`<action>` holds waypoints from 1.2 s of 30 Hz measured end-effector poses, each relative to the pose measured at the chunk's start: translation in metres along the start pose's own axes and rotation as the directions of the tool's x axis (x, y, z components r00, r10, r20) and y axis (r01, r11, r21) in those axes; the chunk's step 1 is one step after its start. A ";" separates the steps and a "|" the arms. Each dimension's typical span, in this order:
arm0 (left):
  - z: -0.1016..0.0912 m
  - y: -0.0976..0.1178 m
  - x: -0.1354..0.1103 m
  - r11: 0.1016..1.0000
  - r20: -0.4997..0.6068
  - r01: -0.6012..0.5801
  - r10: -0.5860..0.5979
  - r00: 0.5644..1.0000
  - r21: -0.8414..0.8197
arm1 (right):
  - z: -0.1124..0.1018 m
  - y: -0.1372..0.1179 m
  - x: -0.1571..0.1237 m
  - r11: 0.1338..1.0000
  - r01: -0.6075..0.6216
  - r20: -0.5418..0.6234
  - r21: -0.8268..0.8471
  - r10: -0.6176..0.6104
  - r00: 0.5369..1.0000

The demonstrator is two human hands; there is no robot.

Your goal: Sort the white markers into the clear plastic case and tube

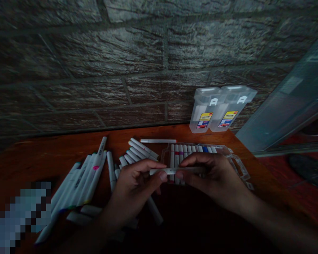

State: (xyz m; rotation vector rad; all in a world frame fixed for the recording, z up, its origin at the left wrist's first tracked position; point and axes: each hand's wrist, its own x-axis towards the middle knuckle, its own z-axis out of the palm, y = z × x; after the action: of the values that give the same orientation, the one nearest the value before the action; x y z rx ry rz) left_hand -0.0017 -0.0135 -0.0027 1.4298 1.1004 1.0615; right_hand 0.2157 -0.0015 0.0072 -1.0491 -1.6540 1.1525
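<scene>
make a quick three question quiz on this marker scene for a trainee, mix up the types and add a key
1. Open question: Which hand or hands hold the white marker?
2. True or false: Two translucent plastic cases stand in front of the brick wall.
3. Multiple choice: Where is the neat row of markers just beyond the hands?
a) On the floor
b) In an open clear case
c) On top of the standing cases

Key
1. Both: the left hand and the right hand each pinch it.
2. True.
3. b, the open clear case.
</scene>
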 end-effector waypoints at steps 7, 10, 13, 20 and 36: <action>-0.004 0.004 0.004 0.989 -0.034 0.050 -0.056 0.998 -0.139 | -0.004 -0.005 0.005 0.979 -0.105 0.039 0.175 0.100 0.994; -0.005 0.001 0.005 0.979 -0.039 0.052 -0.061 0.997 -0.199 | -0.006 -0.003 0.006 0.941 -0.198 0.080 0.273 0.183 0.980; -0.006 -0.003 0.005 0.961 -0.070 0.034 -0.056 0.996 -0.276 | -0.008 0.000 0.006 0.924 -0.226 0.081 0.308 0.211 0.974; -0.006 -0.002 0.006 0.918 -0.106 0.035 -0.083 0.991 -0.395 | -0.009 0.001 0.006 0.911 -0.154 0.042 0.382 0.150 0.988; -0.004 0.005 0.009 0.886 -0.176 0.022 -0.116 0.978 -0.462 | -0.009 -0.001 0.005 0.859 -0.141 0.059 0.492 0.128 0.990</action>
State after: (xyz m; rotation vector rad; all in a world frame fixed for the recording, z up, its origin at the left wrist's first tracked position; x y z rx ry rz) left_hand -0.0032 -0.0042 0.0034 0.9146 0.9468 1.3314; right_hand 0.2225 0.0054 0.0108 -0.8228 -1.2106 1.5835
